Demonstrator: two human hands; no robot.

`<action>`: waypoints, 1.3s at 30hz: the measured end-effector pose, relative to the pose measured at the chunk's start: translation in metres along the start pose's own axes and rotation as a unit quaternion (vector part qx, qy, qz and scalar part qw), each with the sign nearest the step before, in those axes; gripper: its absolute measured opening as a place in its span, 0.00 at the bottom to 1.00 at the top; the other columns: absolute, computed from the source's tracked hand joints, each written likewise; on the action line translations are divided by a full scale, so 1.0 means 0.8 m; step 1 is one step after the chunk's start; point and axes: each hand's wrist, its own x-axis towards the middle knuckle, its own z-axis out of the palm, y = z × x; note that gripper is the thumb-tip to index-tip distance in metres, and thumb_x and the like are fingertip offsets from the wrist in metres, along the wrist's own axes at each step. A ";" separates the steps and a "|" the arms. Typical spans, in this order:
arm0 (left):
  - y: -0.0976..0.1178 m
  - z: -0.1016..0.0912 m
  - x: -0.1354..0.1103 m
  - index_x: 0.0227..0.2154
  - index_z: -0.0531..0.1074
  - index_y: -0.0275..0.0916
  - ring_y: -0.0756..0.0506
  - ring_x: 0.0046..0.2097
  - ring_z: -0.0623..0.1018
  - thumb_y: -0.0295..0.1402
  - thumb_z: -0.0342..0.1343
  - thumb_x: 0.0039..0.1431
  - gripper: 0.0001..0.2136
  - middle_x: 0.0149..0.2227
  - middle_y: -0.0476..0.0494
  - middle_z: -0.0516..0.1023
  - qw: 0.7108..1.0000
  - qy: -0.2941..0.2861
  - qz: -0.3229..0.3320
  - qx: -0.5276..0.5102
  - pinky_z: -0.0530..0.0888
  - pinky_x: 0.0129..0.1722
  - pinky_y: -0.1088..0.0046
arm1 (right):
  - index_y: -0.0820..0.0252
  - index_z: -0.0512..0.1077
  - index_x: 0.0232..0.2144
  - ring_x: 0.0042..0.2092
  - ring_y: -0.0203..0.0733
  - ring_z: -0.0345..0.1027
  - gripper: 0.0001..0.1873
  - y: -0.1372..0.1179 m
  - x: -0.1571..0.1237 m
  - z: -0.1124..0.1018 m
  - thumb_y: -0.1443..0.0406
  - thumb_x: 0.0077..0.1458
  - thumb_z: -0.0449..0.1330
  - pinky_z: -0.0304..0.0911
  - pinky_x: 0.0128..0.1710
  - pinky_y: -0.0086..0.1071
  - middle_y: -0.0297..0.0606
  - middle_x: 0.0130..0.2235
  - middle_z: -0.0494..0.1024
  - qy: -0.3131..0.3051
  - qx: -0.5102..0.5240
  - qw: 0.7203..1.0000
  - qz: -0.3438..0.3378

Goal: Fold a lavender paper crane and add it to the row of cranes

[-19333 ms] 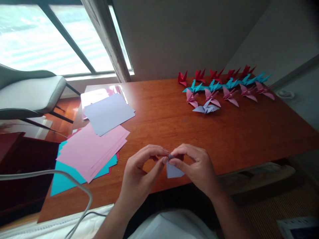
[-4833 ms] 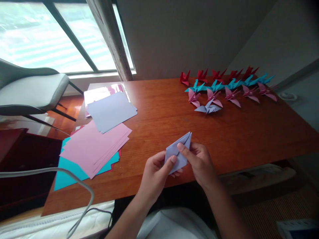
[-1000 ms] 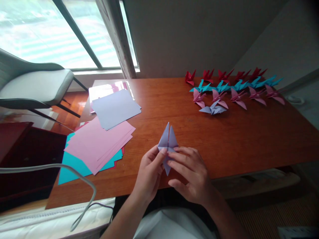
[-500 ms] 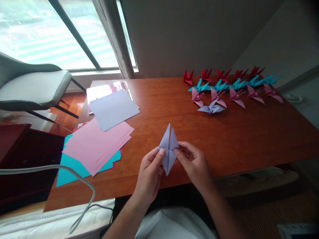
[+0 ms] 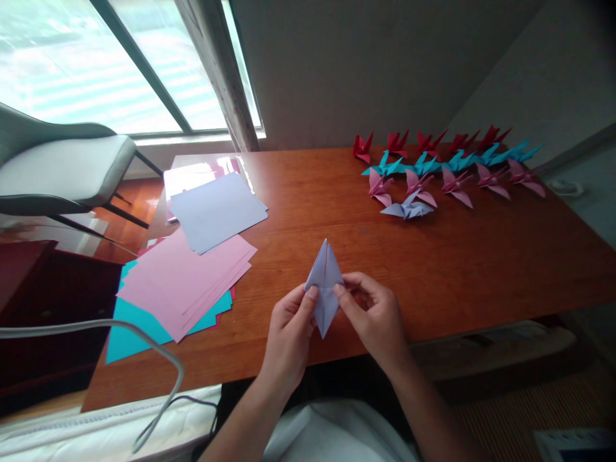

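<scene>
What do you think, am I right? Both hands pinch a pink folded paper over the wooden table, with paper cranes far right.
Not quite: the head view shows the folded paper is lavender, not pink. The left hand and right hand pinch it over the wooden table, with paper cranes far right.

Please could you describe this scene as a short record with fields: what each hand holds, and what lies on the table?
left hand: pinches the lilac folded paper on its left side
right hand: pinches the same paper on its right side
folded paper: kite shape, slit at the far tip
loose sheets: pink, blue and lilac, on the table, left
paper birds: red, blue, pink rows, one lilac, far right
</scene>
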 end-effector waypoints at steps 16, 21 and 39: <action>0.005 -0.005 -0.006 0.36 0.80 0.37 0.48 0.29 0.70 0.41 0.59 0.63 0.12 0.27 0.49 0.75 0.960 0.014 0.149 0.236 0.66 0.30 0.77 | 0.57 0.76 0.33 0.39 0.43 0.73 0.07 -0.010 0.004 -0.006 0.61 0.62 0.62 0.69 0.41 0.35 0.36 0.34 0.78 -0.084 0.068 0.993 -0.042; 0.007 0.002 -0.007 0.37 0.78 0.37 0.47 0.36 0.78 0.36 0.64 0.58 0.08 0.33 0.46 0.81 0.976 0.005 0.116 0.183 0.72 0.35 0.78 | 0.57 0.76 0.33 0.39 0.43 0.74 0.07 -0.013 0.001 -0.003 0.60 0.61 0.62 0.70 0.42 0.36 0.37 0.35 0.79 -0.060 0.078 0.995 -0.021; 0.018 -0.011 -0.001 0.30 0.81 0.36 0.47 0.30 0.78 0.39 0.70 0.52 0.11 0.27 0.46 0.81 0.992 -0.002 0.048 0.114 0.74 0.33 0.76 | 0.57 0.74 0.30 0.37 0.42 0.71 0.10 -0.014 0.003 -0.015 0.58 0.60 0.63 0.68 0.40 0.34 0.35 0.32 0.77 -0.070 0.090 0.993 -0.018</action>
